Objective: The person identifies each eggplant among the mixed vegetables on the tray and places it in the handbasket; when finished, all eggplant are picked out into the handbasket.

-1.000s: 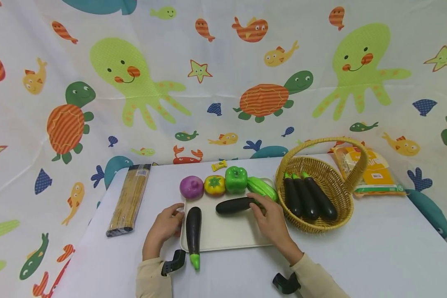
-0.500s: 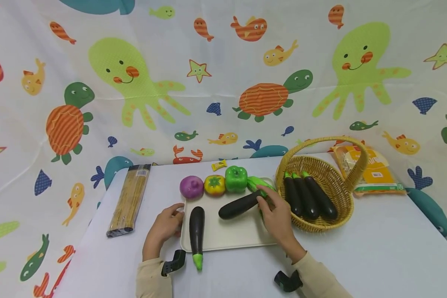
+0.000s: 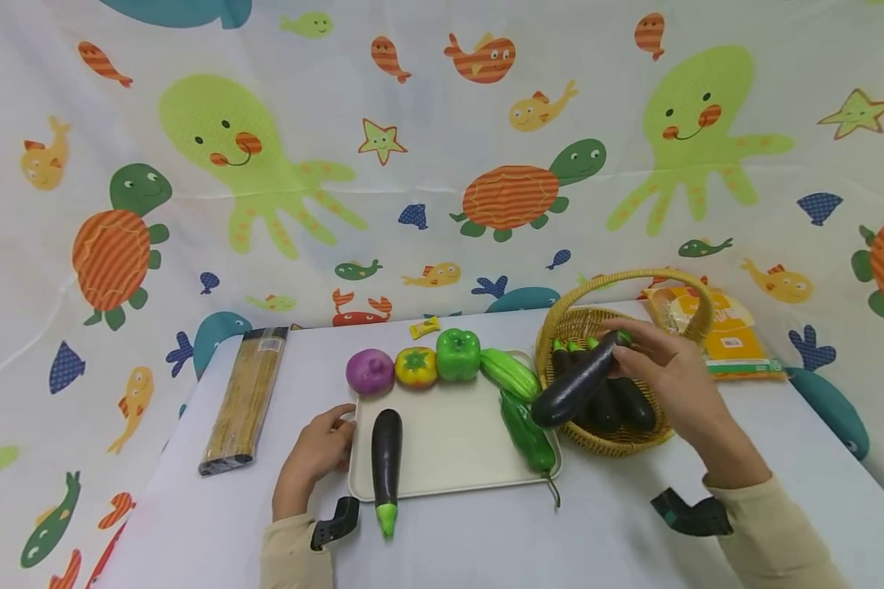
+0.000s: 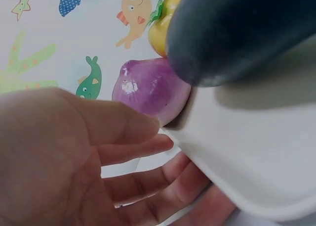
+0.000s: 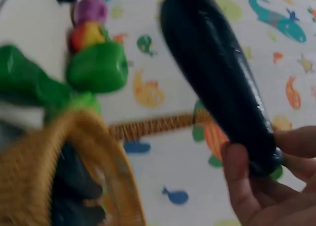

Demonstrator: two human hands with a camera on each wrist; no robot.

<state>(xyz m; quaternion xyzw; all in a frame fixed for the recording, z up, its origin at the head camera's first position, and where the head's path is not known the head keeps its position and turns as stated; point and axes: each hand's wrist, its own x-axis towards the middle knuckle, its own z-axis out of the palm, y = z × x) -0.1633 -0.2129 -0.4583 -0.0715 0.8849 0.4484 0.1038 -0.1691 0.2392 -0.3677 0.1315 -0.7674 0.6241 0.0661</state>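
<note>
My right hand (image 3: pixel 670 368) pinches a dark eggplant (image 3: pixel 575 384) by its stem end, tilted over the left side of the wicker basket (image 3: pixel 611 444). In the right wrist view, thumb and fingers hold that eggplant (image 5: pixel 212 63) at its narrow end. Several more eggplants (image 3: pixel 637 409) lie inside the basket. My left hand (image 3: pixel 313 446) rests at the left edge of a cream tray (image 3: pixel 449 442). The left wrist view shows its fairly straight fingers (image 4: pixel 163 186) against the tray's side. Another eggplant (image 3: pixel 386 454) lies across the tray's left part, its green stem past the front rim.
Along the tray's back sit a purple onion (image 3: pixel 371 372), yellow pepper (image 3: pixel 416 367), green bell pepper (image 3: pixel 458 355) and light green ridged vegetable (image 3: pixel 511 375). A long green pepper (image 3: pixel 526 433) lies at the tray's right. Packed sticks (image 3: pixel 243 401) lie left; an orange bag (image 3: pixel 737 335) stands behind the basket.
My right hand has lifted the eggplant off the tray and carried it right to the basket, uncovering the long green pepper. The left hand stays at the tray's edge.
</note>
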